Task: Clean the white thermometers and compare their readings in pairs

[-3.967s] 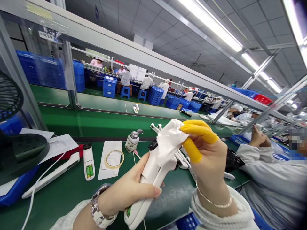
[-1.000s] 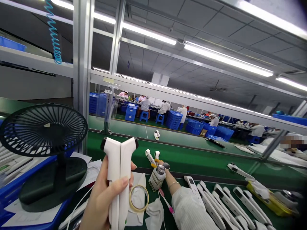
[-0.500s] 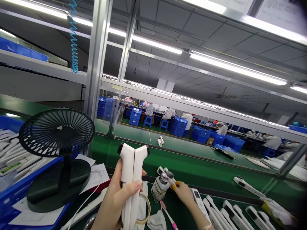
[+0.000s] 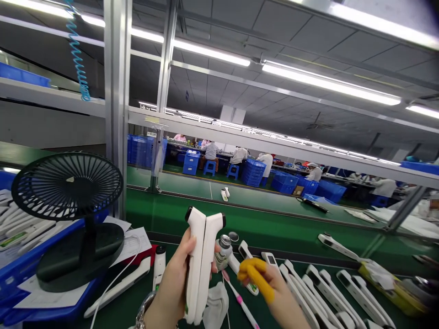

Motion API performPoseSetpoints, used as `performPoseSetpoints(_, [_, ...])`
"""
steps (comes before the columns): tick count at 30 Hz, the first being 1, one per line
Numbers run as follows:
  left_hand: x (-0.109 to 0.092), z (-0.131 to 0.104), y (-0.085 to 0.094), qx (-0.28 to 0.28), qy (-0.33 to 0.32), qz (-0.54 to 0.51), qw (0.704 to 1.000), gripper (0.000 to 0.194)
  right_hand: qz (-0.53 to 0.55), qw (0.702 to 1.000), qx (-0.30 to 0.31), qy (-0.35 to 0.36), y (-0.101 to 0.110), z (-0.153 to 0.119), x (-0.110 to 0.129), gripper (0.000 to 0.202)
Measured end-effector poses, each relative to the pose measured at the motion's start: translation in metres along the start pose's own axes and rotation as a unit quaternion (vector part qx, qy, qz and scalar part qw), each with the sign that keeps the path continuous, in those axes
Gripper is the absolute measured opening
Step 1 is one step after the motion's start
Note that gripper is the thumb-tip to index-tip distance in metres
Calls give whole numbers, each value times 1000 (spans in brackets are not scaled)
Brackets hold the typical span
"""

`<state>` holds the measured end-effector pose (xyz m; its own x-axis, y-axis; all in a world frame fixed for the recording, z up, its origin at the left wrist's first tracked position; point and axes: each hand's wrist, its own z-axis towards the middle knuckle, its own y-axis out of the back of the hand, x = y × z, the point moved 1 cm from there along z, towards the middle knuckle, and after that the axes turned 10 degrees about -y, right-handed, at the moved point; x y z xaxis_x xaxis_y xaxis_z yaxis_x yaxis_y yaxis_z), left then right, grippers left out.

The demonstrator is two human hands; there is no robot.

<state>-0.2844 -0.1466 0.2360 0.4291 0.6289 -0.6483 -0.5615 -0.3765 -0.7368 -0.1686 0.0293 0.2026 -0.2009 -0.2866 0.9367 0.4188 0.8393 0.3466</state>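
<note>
Two white plastic handheld devices (image 4: 200, 274) are gripped side by side in the left hand (image 4: 173, 278), close to a crumpled white cloth (image 4: 216, 305). Rightward, the yellow-covered fingers of the right hand (image 4: 265, 283) are curled before a slim white plastic device (image 4: 233, 264); contact cannot be judged. Farther off, a silver-capped bottle (image 4: 224, 252) is partly hidden.

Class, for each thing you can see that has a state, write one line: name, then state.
Held devices: side by side, heads up
Left hand: closed around both
Right hand: fingers bent, yellow covers on
Bottle: upright, lid open
Toothbrush: lying down
Cloth: crumpled
Fan: upright; running or not, unclear
Bin: loaded
Lights: lit
</note>
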Motion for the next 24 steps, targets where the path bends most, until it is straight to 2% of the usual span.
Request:
performPoseSetpoints(2, [2,0,-2,-34,17,-23,999,50,79,993,79,-38,-33,-7,22,37])
performPoseSetpoints(4, [3,0,-3,-71,44,-31,996,50,128,982,131,-49,-59,-9,35,37])
performPoseSetpoints(7, [2,0,-4,-91,38,-43,994,50,184,966,164,-71,-78,-6,42,39])
performPoseSetpoints(10, [3,-1,-5,-68,-14,-42,997,46,249,950,170,-79,-79,-2,37,40])
performPoseSetpoints(15, [12,-2,-6,-50,-15,-26,998,48,319,915,243,-48,-78,-1,17,55])
performPoseSetpoints(20, [16,2,-5,-32,-33,1,999,44,331,927,178,-9,-77,-5,20,48])
performPoseSetpoints(24, [16,4,-4,-13,-40,22,999,34,332,928,168,23,-74,-6,28,52])
